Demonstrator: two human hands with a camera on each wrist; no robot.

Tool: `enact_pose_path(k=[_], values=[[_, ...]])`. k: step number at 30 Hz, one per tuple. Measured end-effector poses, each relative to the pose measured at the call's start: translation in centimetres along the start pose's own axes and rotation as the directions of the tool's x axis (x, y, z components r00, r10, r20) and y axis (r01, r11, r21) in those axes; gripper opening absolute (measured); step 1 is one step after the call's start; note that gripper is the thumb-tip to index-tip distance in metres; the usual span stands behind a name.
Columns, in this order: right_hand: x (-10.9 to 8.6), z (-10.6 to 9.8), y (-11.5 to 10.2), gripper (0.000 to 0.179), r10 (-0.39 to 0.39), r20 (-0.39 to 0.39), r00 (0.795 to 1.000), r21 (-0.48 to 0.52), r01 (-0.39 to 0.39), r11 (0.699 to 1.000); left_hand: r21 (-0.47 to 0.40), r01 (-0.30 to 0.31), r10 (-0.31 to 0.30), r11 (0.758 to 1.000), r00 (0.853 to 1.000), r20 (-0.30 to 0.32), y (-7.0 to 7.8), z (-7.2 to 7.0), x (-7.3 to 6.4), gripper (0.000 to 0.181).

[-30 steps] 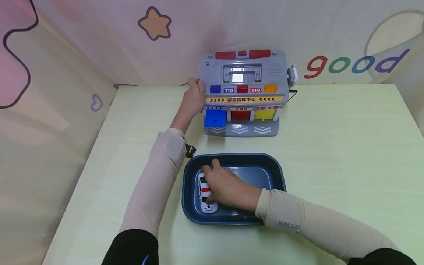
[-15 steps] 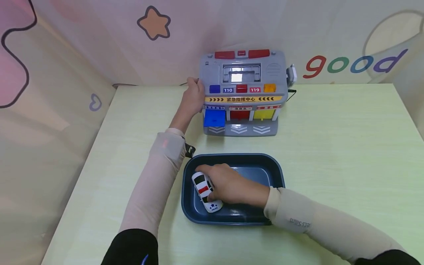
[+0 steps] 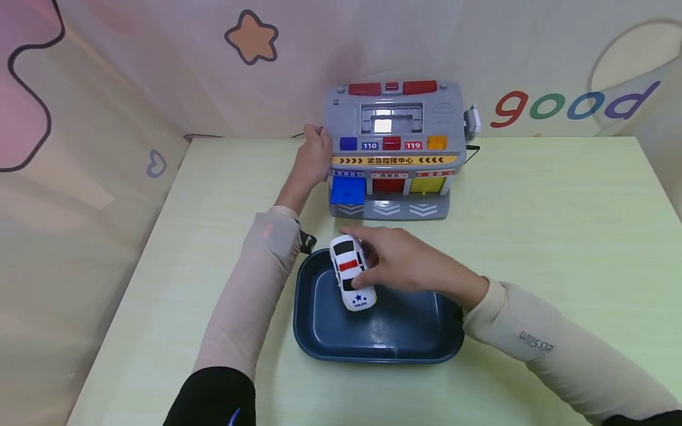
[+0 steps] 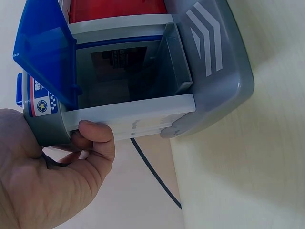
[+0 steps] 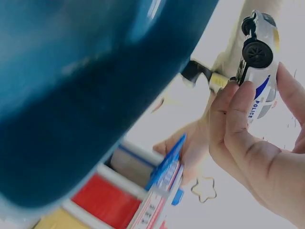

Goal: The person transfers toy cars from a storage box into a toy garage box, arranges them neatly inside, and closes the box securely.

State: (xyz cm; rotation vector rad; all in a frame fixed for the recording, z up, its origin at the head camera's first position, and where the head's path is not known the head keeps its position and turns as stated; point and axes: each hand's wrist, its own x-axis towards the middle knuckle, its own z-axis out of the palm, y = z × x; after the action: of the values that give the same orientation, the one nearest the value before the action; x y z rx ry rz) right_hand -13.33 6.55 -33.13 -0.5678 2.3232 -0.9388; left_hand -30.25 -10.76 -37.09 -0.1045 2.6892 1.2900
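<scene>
A white toy police car [image 3: 348,272] with black windows and a red roof bar is pinched between the thumb and fingers of my right hand [image 3: 402,257]. In the head view it hangs over the far left part of a dark blue tray [image 3: 383,352]; the right wrist view shows the car [image 5: 259,62] from its side, wheels exposed. My left hand [image 3: 314,155] holds the left side of a grey toy garage [image 3: 394,121]. The left wrist view shows its fingers curled at the side wall below the raised blue door [image 4: 47,52], with the bay behind it open.
Red [image 3: 388,185] and yellow [image 3: 427,185] garage doors are down beside the blue one. A white handset-like piece [image 3: 472,123] sits on the garage's right side. Behind stands a printed backdrop [image 3: 160,65]. A thin dark cord [image 4: 155,171] runs behind the garage.
My right hand has lifted the toy police car off the tray floor and carried it away from me, toward the garage. My left hand stays on the garage.
</scene>
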Motion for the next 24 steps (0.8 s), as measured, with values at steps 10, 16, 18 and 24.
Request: enact_pose_path(k=[10, 16, 18, 24], values=[[-0.2, -3.2, 1.8, 0.080, 0.057, -0.059, 0.997, 0.050, -0.054, 0.997, 0.003, -0.003, 0.003, 1.000, 1.000, 0.002, 0.0, 0.1, 0.1, 0.046], [0.4, -3.7, 3.1, 0.076, 0.104, -0.051, 0.993, 0.110, -0.098, 0.989, -0.004, 0.002, -0.002, 1.000, 1.000, 0.004, 0.1, 0.1, 0.0, 0.045], [0.7, -3.8, 3.5, 0.074, 0.119, -0.041, 0.992, 0.152, -0.112, 0.982, -0.009, 0.005, -0.004, 1.000, 1.000, 0.009, 0.1, 0.1, 0.0, 0.045], [1.6, -4.4, 4.7, 0.072, 0.170, 0.001, 0.985, 0.278, -0.164, 0.947, -0.012, -0.005, 0.005, 1.000, 1.000, 0.001, 0.0, 0.1, -0.2, 0.046]])
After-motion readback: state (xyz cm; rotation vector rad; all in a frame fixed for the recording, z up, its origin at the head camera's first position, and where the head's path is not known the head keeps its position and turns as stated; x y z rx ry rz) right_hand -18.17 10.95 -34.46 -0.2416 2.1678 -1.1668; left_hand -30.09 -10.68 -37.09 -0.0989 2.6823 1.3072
